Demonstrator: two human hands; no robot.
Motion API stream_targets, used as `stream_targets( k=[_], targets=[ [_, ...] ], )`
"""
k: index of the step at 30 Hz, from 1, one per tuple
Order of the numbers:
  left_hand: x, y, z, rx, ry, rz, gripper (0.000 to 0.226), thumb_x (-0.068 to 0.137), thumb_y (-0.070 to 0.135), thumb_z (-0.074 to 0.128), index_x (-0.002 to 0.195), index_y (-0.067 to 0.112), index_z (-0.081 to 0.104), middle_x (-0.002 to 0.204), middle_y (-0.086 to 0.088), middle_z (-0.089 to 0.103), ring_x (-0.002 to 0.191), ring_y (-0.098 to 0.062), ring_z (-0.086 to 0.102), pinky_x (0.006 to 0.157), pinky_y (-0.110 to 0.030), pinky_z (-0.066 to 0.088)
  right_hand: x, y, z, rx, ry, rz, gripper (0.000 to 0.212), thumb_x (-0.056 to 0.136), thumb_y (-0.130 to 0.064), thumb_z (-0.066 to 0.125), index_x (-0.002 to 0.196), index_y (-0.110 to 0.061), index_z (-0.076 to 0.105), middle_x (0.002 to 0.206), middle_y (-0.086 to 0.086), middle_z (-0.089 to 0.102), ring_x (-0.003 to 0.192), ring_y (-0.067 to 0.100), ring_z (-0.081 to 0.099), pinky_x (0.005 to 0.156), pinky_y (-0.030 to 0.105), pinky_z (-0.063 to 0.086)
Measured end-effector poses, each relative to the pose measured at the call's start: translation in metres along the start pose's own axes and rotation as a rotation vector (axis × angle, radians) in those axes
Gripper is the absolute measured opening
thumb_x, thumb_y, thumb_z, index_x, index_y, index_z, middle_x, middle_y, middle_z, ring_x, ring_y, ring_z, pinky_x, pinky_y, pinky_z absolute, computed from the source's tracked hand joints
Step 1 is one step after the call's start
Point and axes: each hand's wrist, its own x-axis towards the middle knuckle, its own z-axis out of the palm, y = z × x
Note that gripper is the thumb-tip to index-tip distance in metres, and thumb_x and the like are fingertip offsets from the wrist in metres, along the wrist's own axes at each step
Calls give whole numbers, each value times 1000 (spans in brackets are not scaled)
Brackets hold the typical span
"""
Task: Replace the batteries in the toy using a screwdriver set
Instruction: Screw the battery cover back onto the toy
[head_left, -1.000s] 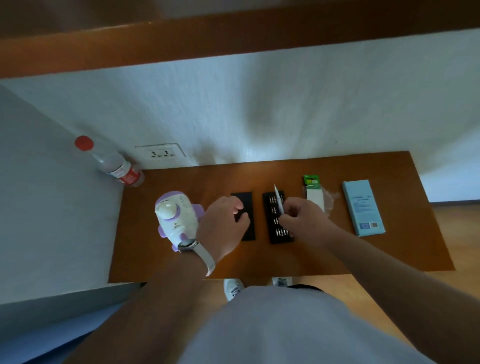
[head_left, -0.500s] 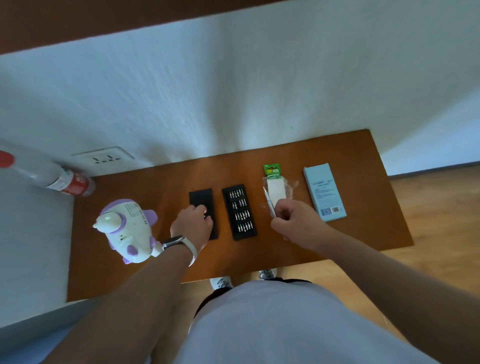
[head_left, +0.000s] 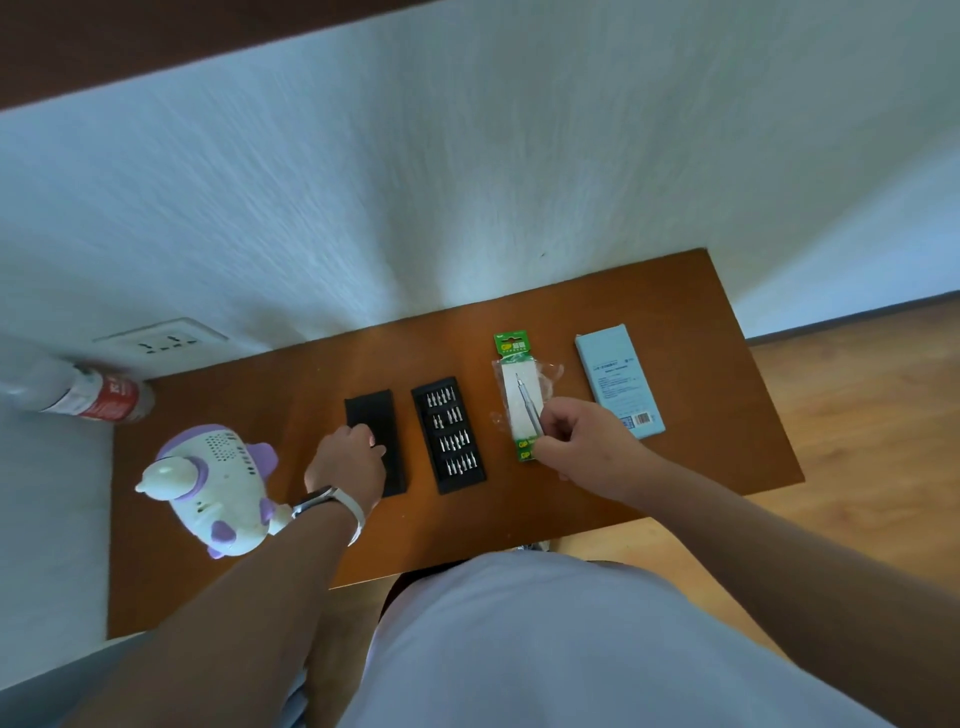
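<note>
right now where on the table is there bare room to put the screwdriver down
Bare wood lies along the near edge of the table, in front of the bit tray and battery pack, and at the far right beyond the blue box. The middle row is crowded: lid, tray, pack and box lie close together.

Home room, wall socket (head_left: 158, 342), wooden floor (head_left: 857, 415)

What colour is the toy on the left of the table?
The toy is white with purple trim, clearest in the head view.

We lose the clear plastic red-labelled bottle (head_left: 78, 397) past the left edge; print on the pale blue cardboard box (head_left: 619, 379) is unreadable.
</note>
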Motion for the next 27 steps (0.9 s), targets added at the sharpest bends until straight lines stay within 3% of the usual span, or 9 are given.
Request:
stream_targets(
  k=[3,6,13,18,22,27],
  targets=[
    [1,5,-3,58,-46,-38,15,98,20,57,111,21,65,79,8,35,81,-15,43,53,-29,33,-1,3,-2,7,-2,8,17,86,-22,65,76,-13,54,82,15,64,63,16,59,57,30,54],
    [1,7,-5,69,-59,-37,14,98,19,56,109,20,65,84,5,40,81,-15,44,62,-33,41,-2,5,-4,12,7,9,20,86,-23,65,72,-17,51,80,13,63,64,17,57,55,28,52],
    [-1,13,-17,175,-81,1,17,99,12,54,112,17,64,101,-1,54,88,-17,53,69,-28,44,-2,4,-6,18,-9,31,21,85,-23,67,71,-21,51,79,10,64,65,17,57,56,29,49],
    [-16,17,-29,-278,37,-5,17,103,28,52,99,19,65,95,-3,67,87,-21,63,74,-33,50,4,-6,-7,5,-23,7,17,87,-24,67,74,-28,57,64,-10,60,57,5,57,47,13,43],
    [-33,31,-57,-651,125,48,14,96,26,63,82,27,62,81,10,65,80,-11,62,64,-25,44,7,-16,-10,23,-81,-10,11,91,-23,65,82,-29,63,63,-12,64,53,2,59,50,12,45],
    [-52,49,-92,-1020,81,12,6,91,26,69,86,24,70,78,2,72,74,-12,67,64,-27,55,4,-33,-17,17,-91,-105,14,93,-23,62,81,-30,63,65,-16,66,56,1,61,51,13,46]
  ],
)
